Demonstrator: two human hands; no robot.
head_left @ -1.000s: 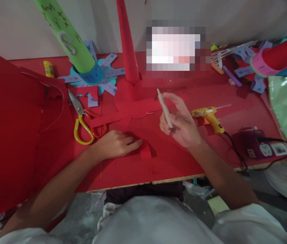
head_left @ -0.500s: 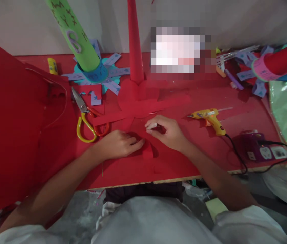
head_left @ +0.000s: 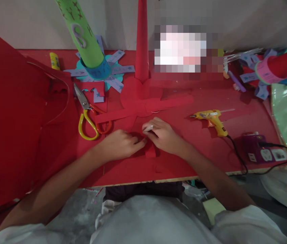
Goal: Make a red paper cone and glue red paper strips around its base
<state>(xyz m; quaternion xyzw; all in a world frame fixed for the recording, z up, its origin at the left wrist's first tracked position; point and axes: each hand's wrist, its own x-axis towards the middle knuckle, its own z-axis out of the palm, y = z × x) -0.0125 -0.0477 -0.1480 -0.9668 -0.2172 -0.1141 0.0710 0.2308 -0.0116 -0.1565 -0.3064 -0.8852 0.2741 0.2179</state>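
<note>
Here the right hand (head_left: 163, 136) pinches a pale pen-like stick (head_left: 148, 128); scissors (head_left: 85, 105) lie at ten o'clock from the left hand (head_left: 123, 144), whose grip I cannot tell.

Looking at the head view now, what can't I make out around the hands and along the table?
Head view:
- Pale stick: mostly hidden by the right hand.
- Red strip: far end, hidden by that hand and the left hand.
- Green tube: top, cut off by the upper edge.
- Glue gun: label print, too small.
- Whatever lies behind the pixelated patch.
</note>
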